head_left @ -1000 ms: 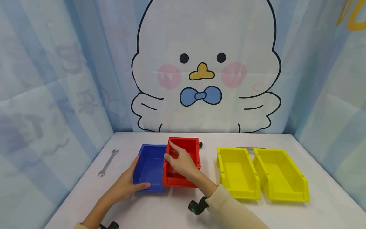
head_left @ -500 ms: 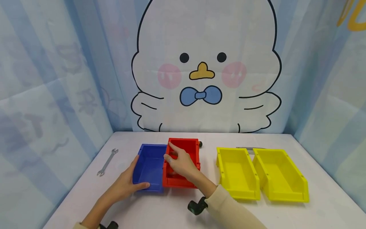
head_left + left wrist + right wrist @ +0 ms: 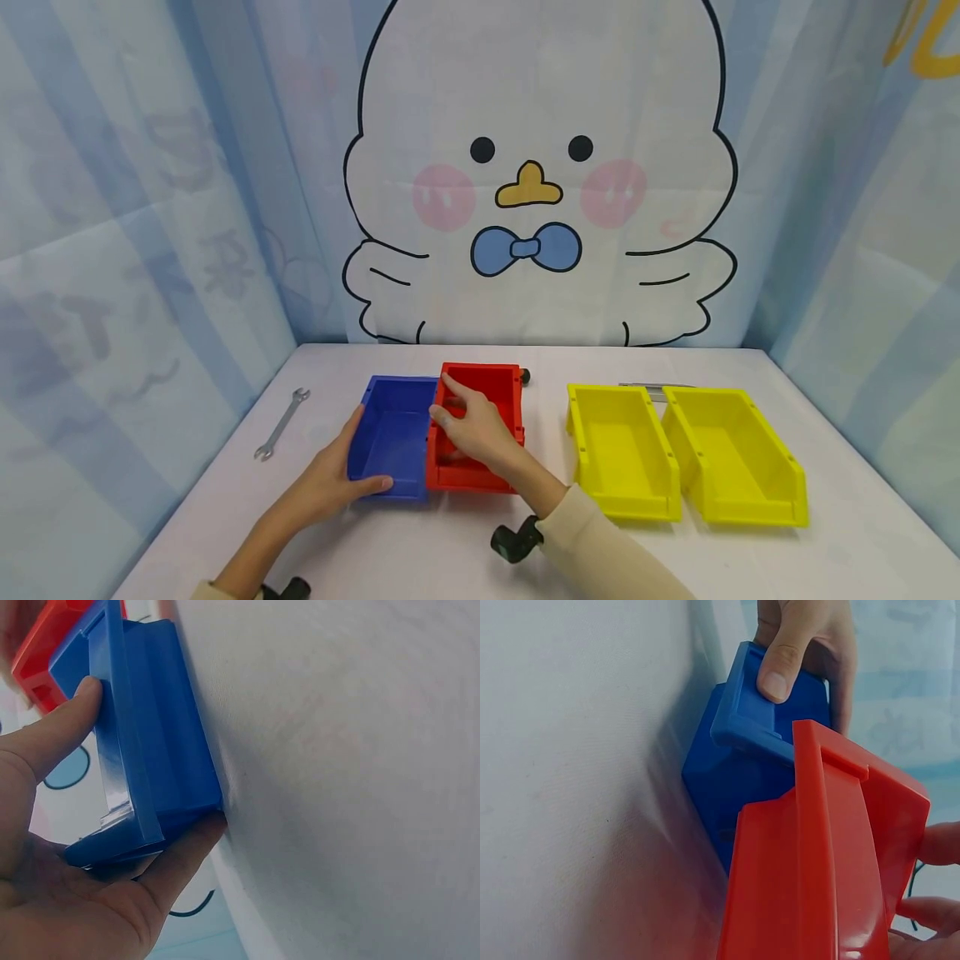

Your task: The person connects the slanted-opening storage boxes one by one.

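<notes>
My left hand [image 3: 322,487] grips a blue storage bin [image 3: 393,433] at its near left corner. Its thumb lies over the front lip, and the fingers run along the left side, with one fingertip at the lower edge in the left wrist view. Against the blue bin's right side stands a red storage bin [image 3: 480,475], overlapping its edge in the head view. The right hand [image 3: 480,429] reaches over the red bin and holds its left wall, thumb and forefinger at the rim. In the right wrist view the red bin [image 3: 817,862] partly hides the blue bin [image 3: 742,776].
Two yellow bins [image 3: 626,450] stand side by side on the right, with a metal object [image 3: 654,391] partly hidden behind them. An open-ended wrench [image 3: 282,425] lies at the left. A small black rounded end [image 3: 525,377] shows behind the red bin. Curtains surround the white table [image 3: 420,558].
</notes>
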